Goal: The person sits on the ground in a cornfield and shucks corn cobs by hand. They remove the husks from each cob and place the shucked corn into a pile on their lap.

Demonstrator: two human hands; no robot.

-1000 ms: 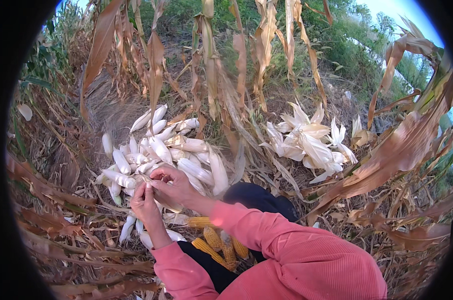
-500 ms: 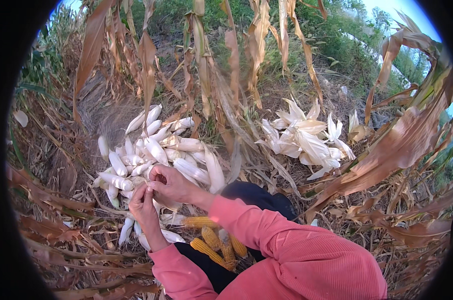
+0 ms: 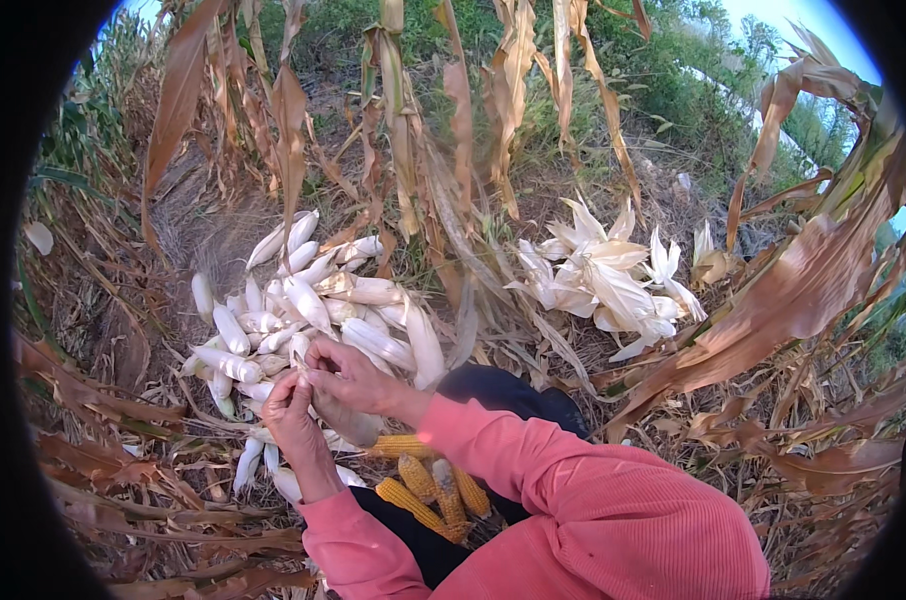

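Note:
My left hand (image 3: 298, 428) and my right hand (image 3: 353, 380) meet just in front of a heap of pale ears in their husks (image 3: 308, 300). Between them is an ear of corn in its husk (image 3: 345, 418), its body showing below my right hand. The left fingers are closed round its upper end. Thumb and fingers of my right hand pinch the husk tip there; the exact grip is partly hidden by the fingers. Close by my lap lie several bare yellow corn cobs (image 3: 413, 505), kernels showing.
To the right is a pile of stripped, pale husks (image 3: 613, 280). Dry corn stalks and leaves (image 3: 398, 120) hang in from above, and a large brown leaf (image 3: 763, 320) arches across the right side. Dry litter covers the ground. My dark-clad knee (image 3: 513, 390) sticks out beside the heap.
My right fingers have come down from a raised curl to a pinch at the husk tip, close against the left fingers. More of the husked ear shows below them.

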